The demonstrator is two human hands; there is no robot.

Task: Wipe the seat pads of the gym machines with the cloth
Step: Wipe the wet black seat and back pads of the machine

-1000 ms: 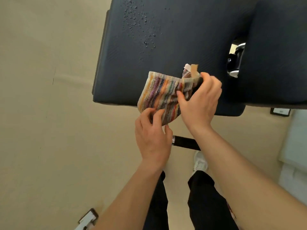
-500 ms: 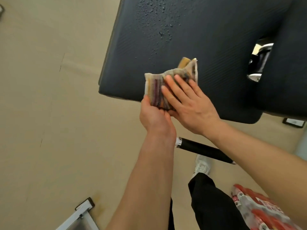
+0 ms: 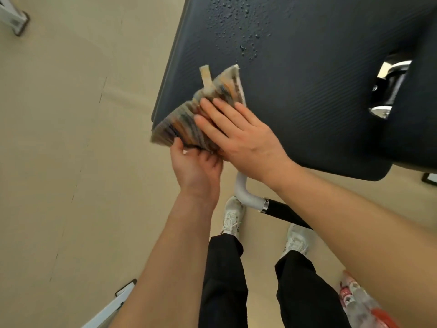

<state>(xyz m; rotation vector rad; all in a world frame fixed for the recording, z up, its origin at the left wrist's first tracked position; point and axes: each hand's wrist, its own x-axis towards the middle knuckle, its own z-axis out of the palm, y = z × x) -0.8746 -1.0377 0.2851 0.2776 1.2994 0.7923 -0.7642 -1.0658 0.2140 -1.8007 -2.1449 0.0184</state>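
A dark padded seat pad point(image 3: 295, 95) fills the upper right, with water droplets point(image 3: 238, 22) near its top. A folded, multicoloured striped cloth point(image 3: 186, 121) lies at the pad's near left corner, blurred by motion. My right hand point(image 3: 238, 136) lies flat on the cloth with straight fingers. My left hand point(image 3: 196, 164) holds the cloth's near edge from below, thumb on its underside and fingers curled against it.
A second dark pad point(image 3: 423, 95) sits at the right past a gap with chrome fittings point(image 3: 387, 88). A white tube with a black grip point(image 3: 267, 204) runs below the pad. My shoes and dark trousers point(image 3: 224, 275) stand beneath. Packaged bottles point(image 3: 361, 304) lie bottom right.
My right hand went from gripping the cloth to lying flat on it. The cloth was folded smaller and has shifted toward the pad's left corner. The view moved closer.
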